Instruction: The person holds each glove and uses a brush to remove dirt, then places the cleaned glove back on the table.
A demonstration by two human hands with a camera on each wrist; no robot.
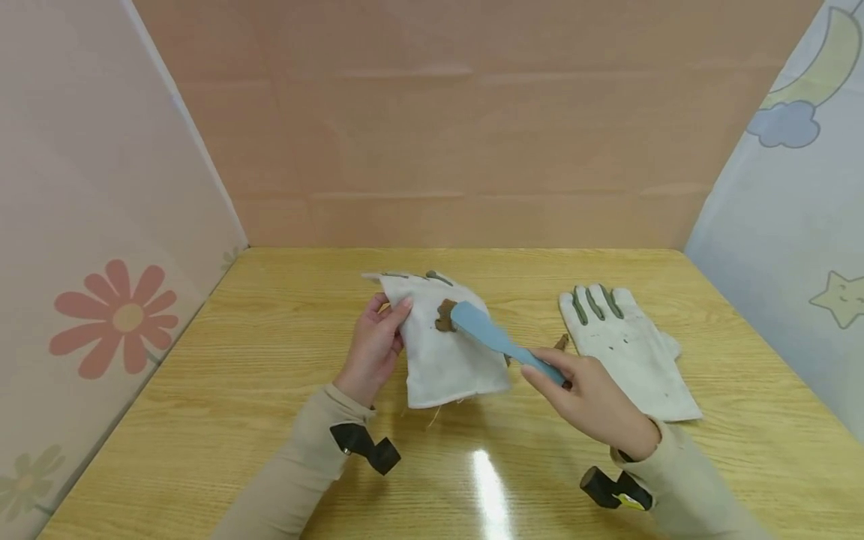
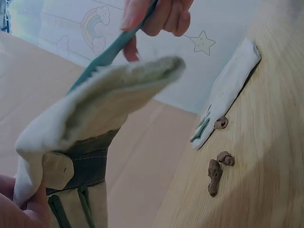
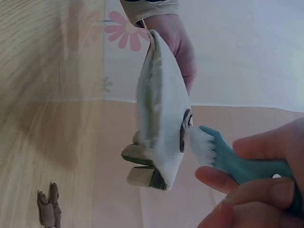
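A white work glove (image 1: pixel 452 367) with green piping is raised over the table. My left hand (image 1: pixel 374 341) pinches its left edge between thumb and fingers. Stuck to the glove's pale side is a brown, clay-like clump (image 1: pixel 444 315). My right hand (image 1: pixel 594 394) grips the handle of a blue brush (image 1: pixel 482 330), whose head overlaps the clump in the head view. In the right wrist view, the white bristles (image 3: pixel 203 146) face the glove right beside the clump. The glove's open cuff hangs toward me, with loose threads below.
A second white glove (image 1: pixel 628 360) lies flat at the right, green piping between its fingers. Several brown lumps (image 2: pixel 214 176) lie on the wooden table (image 1: pixel 270 315) near it. Printed panels stand left and right, and a plain peach-coloured panel (image 1: pixel 472 135) behind.
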